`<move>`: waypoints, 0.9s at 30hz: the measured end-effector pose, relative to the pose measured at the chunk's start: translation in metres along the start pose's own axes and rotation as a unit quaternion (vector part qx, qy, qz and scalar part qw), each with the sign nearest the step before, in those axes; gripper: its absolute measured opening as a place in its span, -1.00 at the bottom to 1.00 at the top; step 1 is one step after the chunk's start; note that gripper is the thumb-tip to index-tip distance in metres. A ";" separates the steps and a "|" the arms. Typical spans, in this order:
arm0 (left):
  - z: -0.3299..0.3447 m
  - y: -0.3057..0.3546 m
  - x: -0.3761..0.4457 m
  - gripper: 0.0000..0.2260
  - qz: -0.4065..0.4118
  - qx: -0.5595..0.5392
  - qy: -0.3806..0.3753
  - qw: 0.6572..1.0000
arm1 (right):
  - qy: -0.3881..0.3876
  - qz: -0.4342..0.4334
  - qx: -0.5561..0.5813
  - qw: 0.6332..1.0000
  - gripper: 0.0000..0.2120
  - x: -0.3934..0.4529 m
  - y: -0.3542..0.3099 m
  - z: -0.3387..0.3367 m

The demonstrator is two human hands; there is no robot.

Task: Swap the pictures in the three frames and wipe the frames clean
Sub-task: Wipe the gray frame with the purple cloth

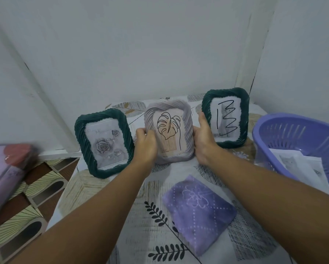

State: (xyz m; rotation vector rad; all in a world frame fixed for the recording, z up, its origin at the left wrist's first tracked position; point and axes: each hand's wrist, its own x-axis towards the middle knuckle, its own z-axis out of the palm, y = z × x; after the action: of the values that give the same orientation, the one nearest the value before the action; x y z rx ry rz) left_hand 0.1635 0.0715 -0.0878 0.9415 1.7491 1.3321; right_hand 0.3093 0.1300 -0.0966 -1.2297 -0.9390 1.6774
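Centre: my left hand (146, 143) and right hand (203, 138) grip the grey frame (169, 132); lifting carelessly may topple neighbouring green frames (102, 141).

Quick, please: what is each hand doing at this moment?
Left hand: grips the left edge of the grey frame.
Right hand: grips the right edge of the same frame.

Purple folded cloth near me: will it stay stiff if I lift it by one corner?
Probably not. The purple cloth looks soft and plush, so it should droop and unfold. It likely weighs little, and should drag rather than slide on the tablecloth.
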 end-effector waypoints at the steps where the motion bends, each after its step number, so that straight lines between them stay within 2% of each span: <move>1: -0.001 0.000 -0.005 -0.81 0.017 0.015 0.008 1.000 | 0.007 -0.004 -0.006 1.000 -0.18 -0.002 0.001 -0.001; 3: -0.001 0.000 -0.014 -0.80 0.047 0.037 0.030 0.998 | 0.019 -0.014 -0.024 0.999 -0.22 -0.007 0.004 -0.003; 6: -0.002 0.001 -0.025 -0.63 0.085 0.067 0.070 0.992 | 0.061 -0.047 -0.076 0.994 -0.13 -0.014 0.013 -0.004; 9: -0.004 0.001 -0.037 -0.60 0.129 0.069 0.113 0.983 | 0.117 -0.080 -0.145 0.979 -0.09 -0.016 0.022 -0.011; 11: -0.003 0.005 -0.049 -0.64 0.188 0.082 0.141 0.969 | 0.147 -0.091 -0.188 0.967 -0.23 -0.038 0.014 -0.010; 13: 0.001 0.012 -0.059 -0.76 0.242 0.100 0.151 0.953 | 0.165 -0.125 -0.218 0.954 -0.46 -0.052 0.007 -0.013; 17: 0.015 0.036 -0.070 -0.97 0.277 0.098 0.109 0.950 | 0.178 -0.230 -0.287 0.913 -0.83 -0.065 -0.012 -0.032; 19: 0.026 0.052 -0.075 -0.96 0.272 0.089 0.073 0.955 | 0.189 -0.295 -0.352 0.868 -0.82 -0.069 -0.028 -0.044; 22: 0.049 0.069 -0.075 -0.91 0.214 0.033 0.023 0.976 | 0.204 -0.362 -0.424 0.805 -0.81 -0.073 -0.054 -0.063; 24: 0.064 0.078 -0.073 -0.85 0.181 -0.007 0.006 0.983 | 0.226 -0.370 -0.449 0.781 -0.80 -0.072 -0.069 -0.076; 27: 0.082 0.088 -0.071 -0.75 0.155 0.010 -0.038 0.987 | 0.262 -0.330 -0.500 0.757 -0.73 -0.072 -0.082 -0.092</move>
State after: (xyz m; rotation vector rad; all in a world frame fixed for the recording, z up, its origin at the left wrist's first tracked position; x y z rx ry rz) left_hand 0.2788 0.0618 -0.0096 1.2993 1.6063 1.4529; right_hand 0.4263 0.1021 -0.0192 -1.6028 -1.7018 0.1335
